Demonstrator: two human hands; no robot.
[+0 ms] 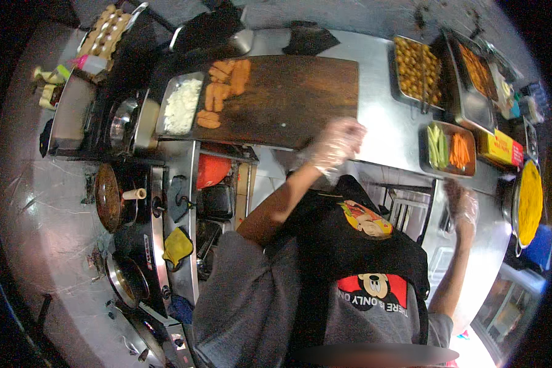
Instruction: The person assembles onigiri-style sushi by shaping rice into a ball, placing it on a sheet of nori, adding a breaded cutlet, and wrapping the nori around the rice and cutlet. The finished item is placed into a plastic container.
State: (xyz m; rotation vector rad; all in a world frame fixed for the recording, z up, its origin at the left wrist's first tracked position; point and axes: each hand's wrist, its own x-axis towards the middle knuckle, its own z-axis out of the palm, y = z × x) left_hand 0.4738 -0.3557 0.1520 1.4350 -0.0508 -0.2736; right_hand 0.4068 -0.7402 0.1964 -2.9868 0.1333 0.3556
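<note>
My left hand (340,146), in a clear plastic glove, hovers at the near right corner of a dark wooden cutting board (313,92). Its fingers are curled together, and I cannot make out anything in them. Orange-brown sausage-like pieces (218,92) lie on the board's left part, beside a metal tray of chopped white food (183,103). To the right, my gloved right hand (463,205) is just below a tray holding green sticks (438,146) and carrot sticks (459,151). Its fingers are dark and blurred, so their grip is unclear.
A tray of small round brown pieces (417,70) stands at the back right, near a red-and-yellow box (502,148) and a round pan of yellow food (527,205). Pans (108,196) sit on the stove at left. A red bowl (213,170) is under the counter.
</note>
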